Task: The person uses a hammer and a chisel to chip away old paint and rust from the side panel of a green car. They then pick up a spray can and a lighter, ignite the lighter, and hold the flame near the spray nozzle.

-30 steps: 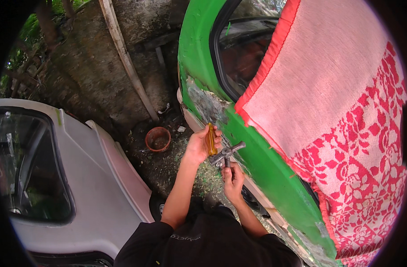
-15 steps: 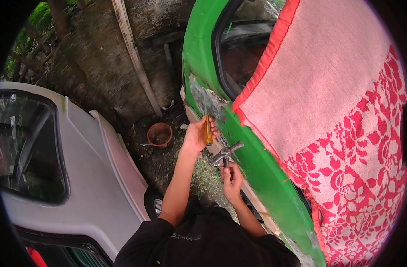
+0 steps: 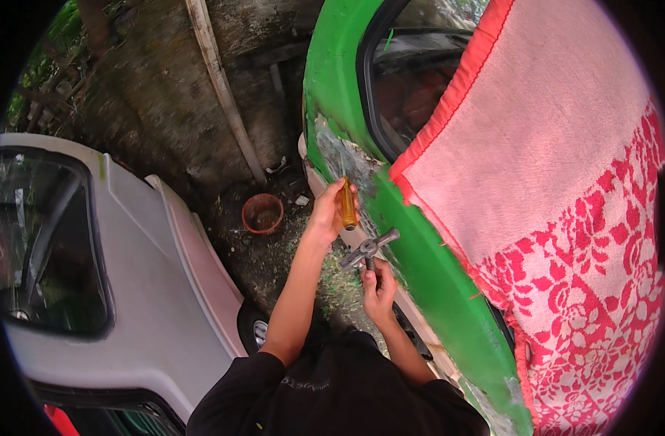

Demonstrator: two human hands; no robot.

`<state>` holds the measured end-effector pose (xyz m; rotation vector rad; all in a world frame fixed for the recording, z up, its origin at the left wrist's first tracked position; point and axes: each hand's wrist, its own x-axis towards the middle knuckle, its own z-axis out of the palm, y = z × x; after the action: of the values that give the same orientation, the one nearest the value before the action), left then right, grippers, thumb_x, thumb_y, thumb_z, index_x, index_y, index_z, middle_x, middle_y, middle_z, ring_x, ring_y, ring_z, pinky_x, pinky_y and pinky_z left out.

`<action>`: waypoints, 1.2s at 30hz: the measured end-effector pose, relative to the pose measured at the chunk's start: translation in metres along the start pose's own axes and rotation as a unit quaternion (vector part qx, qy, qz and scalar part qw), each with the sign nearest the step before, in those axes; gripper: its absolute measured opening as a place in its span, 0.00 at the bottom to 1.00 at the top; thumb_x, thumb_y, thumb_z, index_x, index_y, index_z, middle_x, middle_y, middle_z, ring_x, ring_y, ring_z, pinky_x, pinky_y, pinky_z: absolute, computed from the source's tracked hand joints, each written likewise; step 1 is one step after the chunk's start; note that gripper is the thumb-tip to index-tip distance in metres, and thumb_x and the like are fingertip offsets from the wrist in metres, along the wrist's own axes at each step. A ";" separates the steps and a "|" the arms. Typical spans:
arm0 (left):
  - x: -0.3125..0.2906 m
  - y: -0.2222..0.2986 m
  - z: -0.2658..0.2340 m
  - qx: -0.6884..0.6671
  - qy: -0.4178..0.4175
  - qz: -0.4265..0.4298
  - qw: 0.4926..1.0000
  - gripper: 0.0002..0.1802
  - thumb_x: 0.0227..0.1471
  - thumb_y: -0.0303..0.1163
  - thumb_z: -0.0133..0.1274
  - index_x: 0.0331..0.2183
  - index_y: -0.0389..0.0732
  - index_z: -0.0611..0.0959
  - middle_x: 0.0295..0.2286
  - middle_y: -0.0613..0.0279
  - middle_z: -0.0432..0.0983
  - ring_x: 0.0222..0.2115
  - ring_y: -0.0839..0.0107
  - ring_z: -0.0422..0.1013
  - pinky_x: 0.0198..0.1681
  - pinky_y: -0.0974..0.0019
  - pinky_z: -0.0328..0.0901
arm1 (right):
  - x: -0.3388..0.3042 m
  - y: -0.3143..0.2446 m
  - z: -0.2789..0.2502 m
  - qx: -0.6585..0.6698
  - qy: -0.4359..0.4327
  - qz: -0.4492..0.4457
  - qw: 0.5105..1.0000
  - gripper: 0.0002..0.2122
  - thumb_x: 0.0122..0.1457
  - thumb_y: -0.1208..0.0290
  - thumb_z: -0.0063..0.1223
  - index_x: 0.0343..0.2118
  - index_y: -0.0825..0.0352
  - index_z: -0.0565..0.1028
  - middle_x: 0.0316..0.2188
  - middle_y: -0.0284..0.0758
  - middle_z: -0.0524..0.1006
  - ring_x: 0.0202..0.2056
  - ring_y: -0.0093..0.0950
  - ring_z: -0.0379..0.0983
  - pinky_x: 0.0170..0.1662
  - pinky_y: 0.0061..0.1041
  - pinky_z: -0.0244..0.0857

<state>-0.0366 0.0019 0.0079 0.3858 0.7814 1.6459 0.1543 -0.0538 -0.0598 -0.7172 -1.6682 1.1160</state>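
My left hand [image 3: 330, 212] is closed round the amber handle of a screwdriver [image 3: 348, 203]. Its thin shaft points away from me, toward a bare, paint-stripped patch [image 3: 347, 161] on the green car [image 3: 405, 218]; whether the tip touches the metal I cannot tell. In my right hand [image 3: 379, 294] is a hammer [image 3: 371, 248], gripped by its dark handle close under the head. The grey metal head lies crosswise, just below the butt of the screwdriver handle and seemingly apart from it.
A pink and red flowered blanket [image 3: 521, 138] drapes over the green car on the right. To the left stands a silver car [image 3: 150, 291]. Between them a reddish-brown bucket [image 3: 262, 214] sits on littered ground, near a wooden post [image 3: 227, 94] leaning on the wall.
The view has shifted a little, with the cars and blanket displaced slightly. My left hand and screwdriver are a touch further up and right; the grip on both tools is the same.
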 end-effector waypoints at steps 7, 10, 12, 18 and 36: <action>0.007 0.025 -0.006 -0.047 -0.086 -0.046 0.994 0.18 0.63 0.47 0.40 0.31 0.44 0.73 0.23 0.66 0.68 0.24 0.71 0.66 0.26 0.67 0.62 | 0.021 0.004 0.030 -0.058 0.048 -0.099 0.992 0.08 0.61 0.73 0.49 0.37 0.73 0.71 0.19 0.37 0.72 0.19 0.28 0.68 0.25 0.24 0.61; 0.006 0.031 -0.009 -0.068 -0.126 -0.078 0.987 0.19 0.63 0.49 0.39 0.32 0.43 0.72 0.23 0.66 0.68 0.24 0.70 0.65 0.27 0.67 0.63 | 0.022 0.007 0.035 -0.109 0.142 -0.262 0.948 0.07 0.59 0.73 0.49 0.32 0.73 0.71 0.18 0.38 0.72 0.18 0.32 0.69 0.23 0.27 0.61; 0.007 0.036 -0.008 -0.070 -0.128 -0.088 0.985 0.20 0.63 0.50 0.39 0.32 0.43 0.72 0.23 0.66 0.68 0.24 0.70 0.65 0.28 0.67 0.63 | 0.030 0.016 0.051 -0.033 0.166 -0.277 0.946 0.05 0.55 0.75 0.50 0.29 0.72 0.70 0.15 0.38 0.70 0.15 0.33 0.66 0.20 0.29 0.58; 0.009 0.045 -0.021 -0.078 -0.131 -0.112 0.982 0.21 0.63 0.50 0.39 0.33 0.42 0.73 0.24 0.65 0.69 0.26 0.70 0.66 0.30 0.66 0.64 | 0.038 0.005 0.056 -0.144 0.160 -0.190 0.958 0.04 0.50 0.78 0.50 0.28 0.71 0.70 0.13 0.37 0.67 0.14 0.32 0.65 0.20 0.29 0.58; 0.018 0.031 -0.020 -0.067 -0.114 -0.083 0.988 0.21 0.62 0.49 0.42 0.34 0.40 0.74 0.27 0.61 0.73 0.29 0.68 0.72 0.35 0.60 0.69 | 0.041 -0.013 0.054 -0.149 0.087 -0.039 0.984 0.04 0.54 0.76 0.45 0.25 0.70 0.68 0.15 0.44 0.69 0.14 0.42 0.66 0.20 0.34 0.57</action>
<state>-0.0763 0.0120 0.0117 0.3943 0.5143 1.4603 0.0900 -0.0427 -0.0383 -0.9038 -1.7135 0.7341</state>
